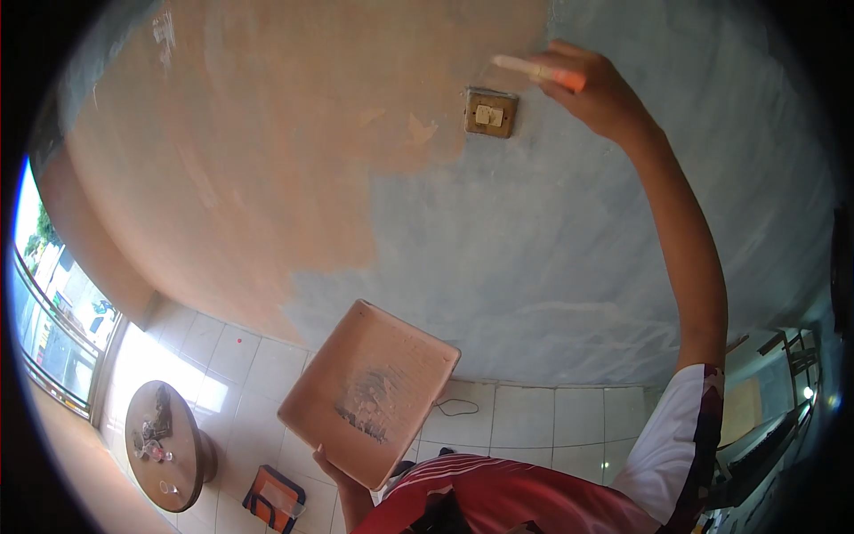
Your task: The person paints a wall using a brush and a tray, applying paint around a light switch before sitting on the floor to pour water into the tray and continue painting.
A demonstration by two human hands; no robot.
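My right hand (594, 89) is raised against the wall and grips a paintbrush (541, 71) with an orange handle, its bristles just right of a wall switch (490, 113). The wall (267, 160) is peach-orange on the left and pale blue (551, 258) on the right and below. My left hand (336, 472) holds a square paint tray (369, 392) from underneath at its lower edge; the tray is smeared with peach paint and tilted.
A round wooden table (162, 445) with small items stands at lower left on the white tiled floor (516, 418). An orange and black bag (274, 500) lies on the floor. A window (53, 320) is at far left. Furniture stands at far right.
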